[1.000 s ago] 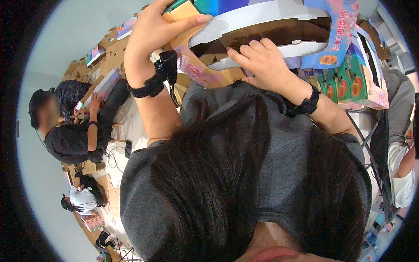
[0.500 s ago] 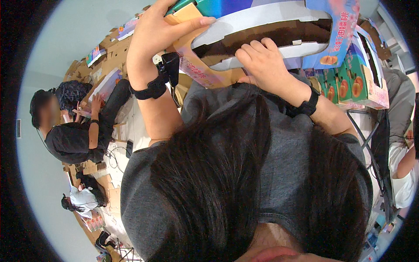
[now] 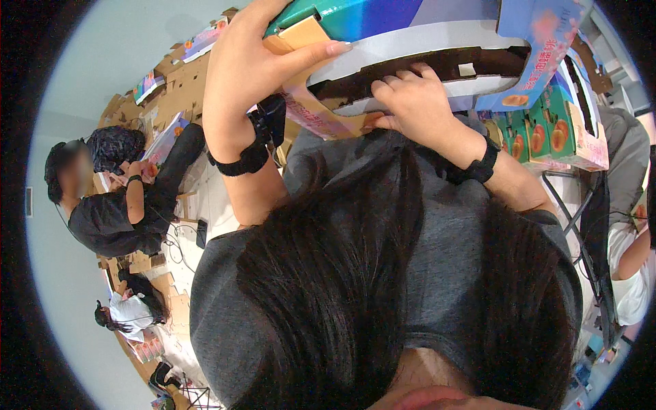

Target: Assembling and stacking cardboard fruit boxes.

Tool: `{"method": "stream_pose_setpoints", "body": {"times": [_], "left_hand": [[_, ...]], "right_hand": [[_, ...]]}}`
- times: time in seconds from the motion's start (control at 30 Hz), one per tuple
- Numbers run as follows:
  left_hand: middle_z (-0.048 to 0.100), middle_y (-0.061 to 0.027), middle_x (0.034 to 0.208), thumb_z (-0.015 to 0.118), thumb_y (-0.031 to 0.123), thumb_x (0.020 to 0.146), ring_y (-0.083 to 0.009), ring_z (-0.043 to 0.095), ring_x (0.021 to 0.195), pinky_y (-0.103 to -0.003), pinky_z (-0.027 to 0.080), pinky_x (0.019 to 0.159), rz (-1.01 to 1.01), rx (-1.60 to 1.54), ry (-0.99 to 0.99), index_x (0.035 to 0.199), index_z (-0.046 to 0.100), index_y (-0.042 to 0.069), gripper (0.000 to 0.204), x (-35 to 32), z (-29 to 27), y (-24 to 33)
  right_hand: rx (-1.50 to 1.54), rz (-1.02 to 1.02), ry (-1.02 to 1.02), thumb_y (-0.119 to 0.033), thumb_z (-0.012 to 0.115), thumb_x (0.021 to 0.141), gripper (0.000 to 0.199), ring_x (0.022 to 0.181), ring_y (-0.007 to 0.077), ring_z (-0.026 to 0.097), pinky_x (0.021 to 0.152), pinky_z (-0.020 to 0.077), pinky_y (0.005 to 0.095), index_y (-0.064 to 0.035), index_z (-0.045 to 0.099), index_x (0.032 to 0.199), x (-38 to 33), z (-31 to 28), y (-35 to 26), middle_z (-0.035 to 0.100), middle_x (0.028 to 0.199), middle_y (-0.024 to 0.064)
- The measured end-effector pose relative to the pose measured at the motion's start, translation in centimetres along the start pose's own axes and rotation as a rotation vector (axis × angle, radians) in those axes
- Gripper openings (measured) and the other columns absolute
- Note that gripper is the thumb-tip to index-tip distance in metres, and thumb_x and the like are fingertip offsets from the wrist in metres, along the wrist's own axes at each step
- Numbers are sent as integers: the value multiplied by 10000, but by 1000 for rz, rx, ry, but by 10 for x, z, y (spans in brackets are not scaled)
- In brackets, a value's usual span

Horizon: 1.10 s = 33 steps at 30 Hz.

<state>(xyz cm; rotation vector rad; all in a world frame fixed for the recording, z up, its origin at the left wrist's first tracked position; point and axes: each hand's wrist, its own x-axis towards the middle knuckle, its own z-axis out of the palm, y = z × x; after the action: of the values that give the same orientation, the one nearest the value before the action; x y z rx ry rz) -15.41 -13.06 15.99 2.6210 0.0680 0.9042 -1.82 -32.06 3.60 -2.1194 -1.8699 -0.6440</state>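
Note:
A printed cardboard fruit carton in blue, green and pale purple lies across the top of the view, close in front of my chest. A long curved opening shows its dark brown inside, where a small pale patch is visible. My left hand is at the carton's left end, thumb laid along the top edge of the opening and the other fingers hidden beyond the side flap. At the near edge of the opening, my right hand grips the wall, fingertips inside and thumb outside. Each wrist wears a black strap.
More fruit cartons with green sides stand to the right, on a dark-framed support. On the left, a person in black sits beside flattened cardboard; another in white is farther off. Cables lie on the floor between.
The carton has shifted slightly right, with its opening tilting. My left hand has moved a little down and right with it. The person in black has drawn an arm back.

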Motion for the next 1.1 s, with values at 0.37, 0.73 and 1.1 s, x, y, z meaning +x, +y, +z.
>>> {"method": "stream_pose_setpoints", "body": {"times": [0.37,0.73,1.1], "left_hand": [[661,-187,1213,885,442,639,-296,648,1103,-373,496,945,-21,63,13,1303,591,14,843,-3,-1,5],[658,-195,1224,885,455,635,-302,649,1111,-382,496,959,-90,107,-14,1317,586,12,866,-4,-7,19],[639,-202,1246,886,463,653,-292,627,1135,-371,491,961,-34,-20,-18,1341,565,0,889,-4,-5,-14]], "right_hand": [[40,-10,-19,-658,741,639,659,878,309,670,922,471,439,-79,613,926,3,-4,3,675,865,121],[17,-75,240,-575,724,695,465,742,232,664,772,492,398,-125,630,762,3,13,5,637,718,29],[-23,-82,-153,-262,868,608,883,1256,327,481,1072,379,449,-112,484,1389,-27,-92,43,533,1301,132]]}}
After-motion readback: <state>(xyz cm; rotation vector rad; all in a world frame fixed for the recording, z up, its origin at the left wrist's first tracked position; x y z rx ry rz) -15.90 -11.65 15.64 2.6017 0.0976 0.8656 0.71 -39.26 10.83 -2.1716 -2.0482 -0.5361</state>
